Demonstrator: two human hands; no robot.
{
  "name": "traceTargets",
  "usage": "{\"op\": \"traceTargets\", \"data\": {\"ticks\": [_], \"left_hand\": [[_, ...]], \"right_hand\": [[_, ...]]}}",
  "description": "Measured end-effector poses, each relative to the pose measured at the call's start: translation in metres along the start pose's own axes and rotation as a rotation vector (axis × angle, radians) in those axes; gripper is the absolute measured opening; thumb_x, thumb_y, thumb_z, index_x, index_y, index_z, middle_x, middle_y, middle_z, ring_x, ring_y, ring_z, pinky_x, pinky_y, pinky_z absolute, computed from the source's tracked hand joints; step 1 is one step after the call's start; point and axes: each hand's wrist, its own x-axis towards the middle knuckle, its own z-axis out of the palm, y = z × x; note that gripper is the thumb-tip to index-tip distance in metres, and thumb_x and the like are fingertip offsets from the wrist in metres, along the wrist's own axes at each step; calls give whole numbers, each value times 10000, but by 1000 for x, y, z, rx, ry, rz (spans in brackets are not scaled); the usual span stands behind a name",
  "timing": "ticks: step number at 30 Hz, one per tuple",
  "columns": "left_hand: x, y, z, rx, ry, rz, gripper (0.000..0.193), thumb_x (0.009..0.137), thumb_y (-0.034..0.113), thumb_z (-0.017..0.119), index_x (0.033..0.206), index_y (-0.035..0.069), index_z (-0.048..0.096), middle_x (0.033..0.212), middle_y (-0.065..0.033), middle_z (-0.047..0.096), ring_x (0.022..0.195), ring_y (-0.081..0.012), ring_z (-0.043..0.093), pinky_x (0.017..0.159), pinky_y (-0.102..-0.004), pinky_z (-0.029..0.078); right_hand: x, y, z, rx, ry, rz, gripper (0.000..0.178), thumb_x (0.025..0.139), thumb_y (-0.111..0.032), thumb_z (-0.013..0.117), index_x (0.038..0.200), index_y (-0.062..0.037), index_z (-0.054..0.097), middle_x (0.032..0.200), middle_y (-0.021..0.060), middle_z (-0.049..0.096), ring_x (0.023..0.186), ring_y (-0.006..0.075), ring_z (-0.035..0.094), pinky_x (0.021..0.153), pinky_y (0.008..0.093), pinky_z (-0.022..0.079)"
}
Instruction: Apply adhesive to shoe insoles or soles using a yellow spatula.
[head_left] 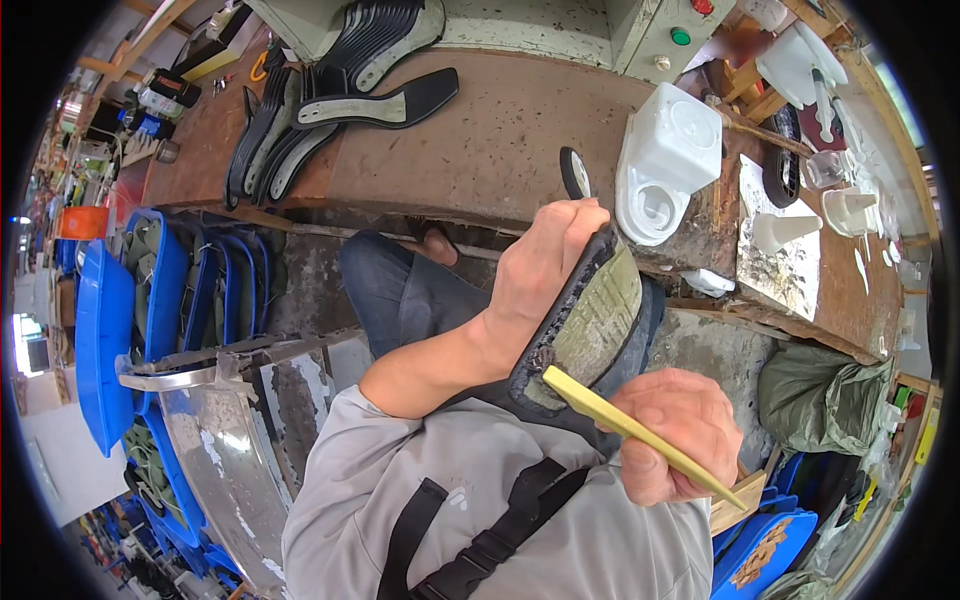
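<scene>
My left hand (pixel 548 255) is closed around a shoe (pixel 598 310) held tilted above my lap. Its underside faces up, with a greenish-grey middle and a rough black rim. Beyond my knuckles a small black-rimmed, pale oval piece (pixel 575 174) shows; whether it belongs to the shoe I cannot tell. In my right hand (pixel 675 435) a flat yellow brush handle (pixel 610 412) is gripped between thumb and fingers. The brush's dark end meets the black rim at the shoe's near end. My left fingers hide the far part of the shoe.
On the brown workbench (pixel 480 130) several black-and-grey soles (pixel 390 103) lie stacked at the left. A white plastic container (pixel 670 150) stands right, near white cones (pixel 785 232) on a stained sheet (pixel 775 280). Blue trays (pixel 165 290) are racked left; a green bag (pixel 820 395) sits right.
</scene>
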Motion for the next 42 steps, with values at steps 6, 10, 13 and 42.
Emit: {"op": "traceTargets", "data": {"ticks": [6,10,13,42], "left_hand": [[5,13,-12,-128,-139,-29,394,691,47,624,1044,16,451,878,-120,446,771,-259,558,610,-321,497],[1,17,-18,-265,-274,-67,388,710,69,607,1053,16,434,857,-132,400,757,-290,527,598,-360,466],[0,21,-24,-404,-381,-140,398,712,78,605,1063,12,430,864,-142,402,774,-313,520,612,-382,453],[-15,8,-20,-1748,-483,-888,473,873,435,553,1193,101,453,1248,-52,457,1180,-174,449,1013,-341,380]], "right_hand": [[6,3,-4,55,49,-57,256,594,52,706,827,110,615,650,158,614,466,223,603,437,306,526],[13,6,-12,78,-6,-73,263,597,48,722,833,104,619,660,154,616,473,210,598,436,297,517],[17,7,-18,96,-71,-72,274,602,29,752,837,95,626,677,150,623,480,195,588,432,280,500],[21,5,-35,242,-227,-329,166,677,-83,724,811,-1,673,767,92,635,527,136,540,455,256,400]]}}
